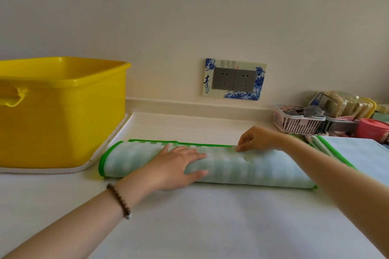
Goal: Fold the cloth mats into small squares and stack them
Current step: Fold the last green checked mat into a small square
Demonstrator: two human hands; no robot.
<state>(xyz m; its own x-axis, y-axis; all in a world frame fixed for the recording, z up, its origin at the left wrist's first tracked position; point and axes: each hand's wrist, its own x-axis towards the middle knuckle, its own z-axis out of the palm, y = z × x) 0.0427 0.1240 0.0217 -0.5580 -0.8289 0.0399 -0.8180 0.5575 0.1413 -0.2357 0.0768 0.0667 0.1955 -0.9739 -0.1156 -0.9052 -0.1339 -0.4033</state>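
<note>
A pale green checked cloth mat (263, 171) with a bright green border lies folded into a long band across the white counter. My left hand (179, 164) presses flat on its middle, fingers straight. My right hand (255, 139) pinches the mat's far edge, fingers curled down onto the border. At the right, a stack of folded mats (357, 149) with green edges lies beside my right forearm.
A big yellow plastic tub (63, 109) stands on a white tray (109, 145) at the left. A pink basket (299, 122) and cluttered containers sit at the back right. A wall socket plate (234, 79) is behind the counter.
</note>
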